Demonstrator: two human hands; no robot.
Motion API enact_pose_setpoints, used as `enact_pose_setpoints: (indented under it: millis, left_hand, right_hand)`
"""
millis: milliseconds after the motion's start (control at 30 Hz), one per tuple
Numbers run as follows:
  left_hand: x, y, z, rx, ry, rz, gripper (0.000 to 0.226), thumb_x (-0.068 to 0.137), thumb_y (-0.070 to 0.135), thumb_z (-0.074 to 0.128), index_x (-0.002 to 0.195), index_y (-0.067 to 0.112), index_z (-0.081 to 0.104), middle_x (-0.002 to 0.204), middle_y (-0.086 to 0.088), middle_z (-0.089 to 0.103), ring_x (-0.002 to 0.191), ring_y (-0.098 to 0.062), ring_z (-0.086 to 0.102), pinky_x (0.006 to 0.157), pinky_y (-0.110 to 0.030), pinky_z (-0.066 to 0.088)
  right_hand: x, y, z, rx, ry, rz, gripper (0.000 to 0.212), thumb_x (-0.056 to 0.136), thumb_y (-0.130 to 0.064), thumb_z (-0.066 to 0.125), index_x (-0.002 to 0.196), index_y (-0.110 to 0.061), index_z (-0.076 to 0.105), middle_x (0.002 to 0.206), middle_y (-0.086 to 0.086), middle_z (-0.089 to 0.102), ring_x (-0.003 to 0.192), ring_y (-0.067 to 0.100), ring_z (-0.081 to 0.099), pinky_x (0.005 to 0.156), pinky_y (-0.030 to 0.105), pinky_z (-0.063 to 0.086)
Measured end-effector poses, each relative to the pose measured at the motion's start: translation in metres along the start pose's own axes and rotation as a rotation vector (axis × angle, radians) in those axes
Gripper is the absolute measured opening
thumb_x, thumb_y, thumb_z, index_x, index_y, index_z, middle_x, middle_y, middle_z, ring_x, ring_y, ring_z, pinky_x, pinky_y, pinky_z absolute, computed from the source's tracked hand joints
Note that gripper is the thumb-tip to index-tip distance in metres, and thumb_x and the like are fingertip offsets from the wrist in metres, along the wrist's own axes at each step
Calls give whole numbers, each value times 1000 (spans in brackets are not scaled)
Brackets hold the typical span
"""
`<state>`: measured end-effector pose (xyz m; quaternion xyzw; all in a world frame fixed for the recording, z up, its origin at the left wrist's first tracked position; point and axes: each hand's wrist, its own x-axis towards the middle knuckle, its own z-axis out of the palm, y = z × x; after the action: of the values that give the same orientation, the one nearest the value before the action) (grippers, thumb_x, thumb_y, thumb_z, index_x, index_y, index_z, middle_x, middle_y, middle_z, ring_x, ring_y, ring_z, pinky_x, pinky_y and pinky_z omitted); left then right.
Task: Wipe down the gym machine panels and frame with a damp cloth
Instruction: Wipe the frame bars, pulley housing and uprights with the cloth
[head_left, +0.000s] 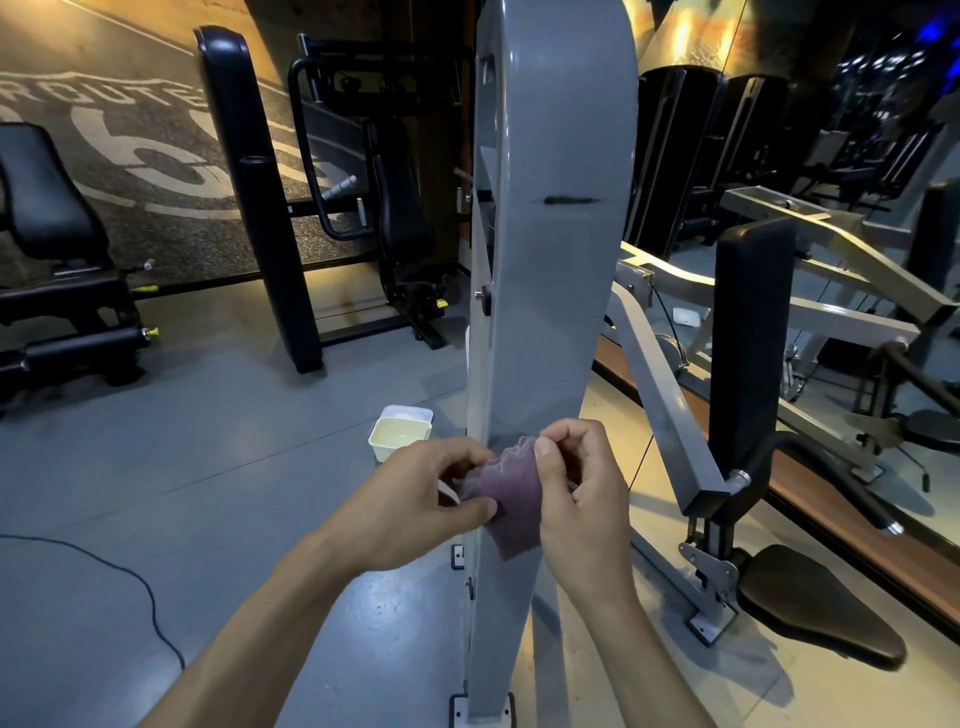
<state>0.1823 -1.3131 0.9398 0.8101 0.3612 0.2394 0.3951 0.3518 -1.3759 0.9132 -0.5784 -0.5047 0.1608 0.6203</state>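
Observation:
A small purple cloth (511, 499) hangs between both hands in front of the tall grey machine panel (556, 234). My left hand (410, 499) pinches the cloth's left edge between thumb and fingers. My right hand (579, 483) pinches its upper right edge with thumb and curled fingers. The cloth sits just short of the panel's lower part; whether it touches the panel is unclear. A dark horizontal mark (569, 200) shows on the panel higher up.
A pale square tub (397, 439) with liquid stands on the grey floor left of the panel. A grey frame arm (660, 395), black back pad (750, 332) and seat (815, 603) lie to the right. Black machines stand at left and behind. A cable (140, 577) runs across the floor.

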Motion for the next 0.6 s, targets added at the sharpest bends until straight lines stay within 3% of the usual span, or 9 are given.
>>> enact_pose_setpoints:
  millis: [100, 233, 333, 400, 467, 533, 600]
  left_hand:
    - [-2, 0, 8, -238, 105, -78, 12, 88, 7, 78, 89, 15, 70, 82, 5, 71, 79, -9, 64, 74, -21, 50]
    - [-2, 7, 18, -608, 99, -95, 21, 88, 20, 74, 92, 4, 61, 85, -1, 64, 84, -13, 60, 81, -22, 50]
    - [1, 13, 20, -654, 118, -66, 23, 88, 26, 69, 94, 6, 58, 83, 0, 65, 80, -13, 60, 75, -25, 51]
    - [4, 15, 18, -593, 162, -54, 23, 88, 28, 70, 94, 8, 59, 87, -1, 73, 80, -14, 64, 73, -25, 51]
    - [6, 11, 15, -562, 200, -63, 22, 89, 28, 72, 94, 10, 60, 94, -7, 78, 84, -19, 70, 78, -32, 53]
    - [8, 6, 14, -532, 225, -86, 20, 93, 25, 74, 95, 9, 62, 96, -12, 79, 88, -28, 74, 83, -42, 55]
    - [9, 1, 17, -508, 251, -123, 18, 97, 20, 74, 97, 6, 63, 95, -15, 79, 90, -33, 75, 86, -46, 56]
  right_hand:
    - [0, 2, 4, -76, 65, -52, 17, 104, -21, 54, 102, -38, 53, 97, -16, 62, 96, 9, 62, 75, 12, 46]
    - [2, -2, 6, 0, 94, -32, 19, 104, -21, 53, 106, -39, 55, 101, -22, 62, 100, 5, 62, 77, 12, 48]
    - [-1, 1, 5, 205, 11, 262, 14, 105, -33, 52, 110, -31, 65, 102, -15, 69, 100, 8, 67, 84, 26, 53]
    - [-3, 6, 2, 517, -221, 616, 51, 102, -59, 39, 121, -23, 70, 113, -2, 75, 111, 19, 70, 100, 44, 53]
    - [-7, 13, -4, 710, -408, 781, 70, 97, -70, 34, 131, -20, 68, 128, 9, 71, 122, 28, 66, 110, 54, 45]
    - [-14, 19, -6, 651, -492, 730, 64, 94, -68, 52, 131, -19, 67, 128, 10, 71, 123, 29, 65, 108, 55, 48]
    - [-18, 22, -4, 522, -474, 599, 51, 87, -54, 74, 120, -15, 72, 119, 9, 75, 116, 25, 69, 102, 46, 54]
